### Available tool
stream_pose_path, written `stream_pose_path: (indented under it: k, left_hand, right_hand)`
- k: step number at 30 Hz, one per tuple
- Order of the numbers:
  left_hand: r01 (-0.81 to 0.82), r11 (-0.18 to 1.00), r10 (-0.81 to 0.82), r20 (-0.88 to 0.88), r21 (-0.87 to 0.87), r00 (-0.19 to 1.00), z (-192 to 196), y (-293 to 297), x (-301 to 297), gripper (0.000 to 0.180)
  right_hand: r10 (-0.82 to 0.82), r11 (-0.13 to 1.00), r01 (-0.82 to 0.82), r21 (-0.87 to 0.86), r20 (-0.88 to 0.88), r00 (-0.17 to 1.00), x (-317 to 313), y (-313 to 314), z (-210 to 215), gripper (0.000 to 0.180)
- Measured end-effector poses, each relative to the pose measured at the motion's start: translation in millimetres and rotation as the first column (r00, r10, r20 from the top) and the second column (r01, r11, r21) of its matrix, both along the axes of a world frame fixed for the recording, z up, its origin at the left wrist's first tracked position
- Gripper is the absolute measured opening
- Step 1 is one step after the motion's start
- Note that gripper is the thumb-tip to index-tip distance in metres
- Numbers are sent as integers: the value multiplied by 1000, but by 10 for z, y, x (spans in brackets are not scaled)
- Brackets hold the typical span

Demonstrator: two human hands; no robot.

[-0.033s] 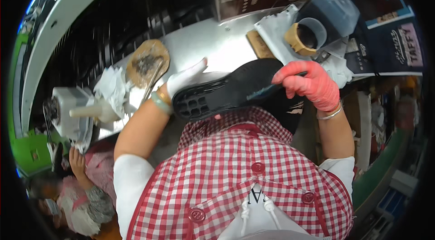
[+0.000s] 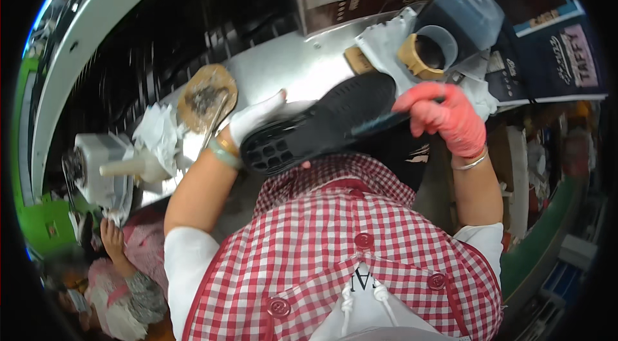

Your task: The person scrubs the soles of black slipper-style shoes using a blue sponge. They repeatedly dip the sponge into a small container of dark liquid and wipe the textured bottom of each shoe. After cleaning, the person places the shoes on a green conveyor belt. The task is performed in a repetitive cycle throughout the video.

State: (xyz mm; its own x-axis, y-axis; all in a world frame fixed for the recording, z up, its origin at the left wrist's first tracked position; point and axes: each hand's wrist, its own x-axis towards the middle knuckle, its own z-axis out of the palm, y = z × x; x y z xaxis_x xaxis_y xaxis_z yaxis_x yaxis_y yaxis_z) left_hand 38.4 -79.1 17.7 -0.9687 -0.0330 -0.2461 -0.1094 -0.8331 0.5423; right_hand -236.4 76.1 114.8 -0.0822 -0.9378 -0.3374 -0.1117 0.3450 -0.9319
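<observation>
A black shoe sole (image 2: 322, 119) with a grid of hollows at its heel end is held tilted over my lap. My left hand (image 2: 257, 116), in a white glove, grips the heel end from beneath, with its thumb up along the far side. A fingertip shows at the sole's near edge. On the right, my right hand (image 2: 447, 119), in a red glove, is closed round a slim dark tool (image 2: 440, 99) that looks like a brush. A bluish streak lies along the sole's near side, in line with the tool; the tool's working end is too blurred to make out.
Behind the sole stands a metal bench (image 2: 283, 71). On it are a stained tan pad (image 2: 206, 100), crumpled white paper (image 2: 158, 132), a yellow-brown block (image 2: 358, 61), a taped cup (image 2: 421, 58) and a clear plastic container (image 2: 463, 9). A white bottle (image 2: 103, 161) stands left, near another person (image 2: 129, 276).
The sole and my left hand have shifted slightly left. The sole's toe end tips up a little more, and my right hand has turned slightly, still holding the slim tool.
</observation>
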Motion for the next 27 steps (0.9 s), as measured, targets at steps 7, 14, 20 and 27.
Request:
stream_pose_path:
  k: [7,14,20,27]
  left_hand:
    - [-617,752,476,-458,-230,751,-9,-318,175,60]
    - [-615,756,586,189,225,788,-237,544,158,71]
    - [-547,803,502,226,236,835,-354,773,205,67]
    - [-529,827,527,66,190,847,-324,626,-158,69]
  right_hand:
    - [-560,765,471,-438,-94,823,-485,66,87,27]
    - [-633,745,551,-377,-138,762,-782,-20,-299,29]
    - [-633,741,564,-364,-101,767,-845,-50,-396,29]
    - [-633,755,606,-250,-38,773,-927,46,-365,28]
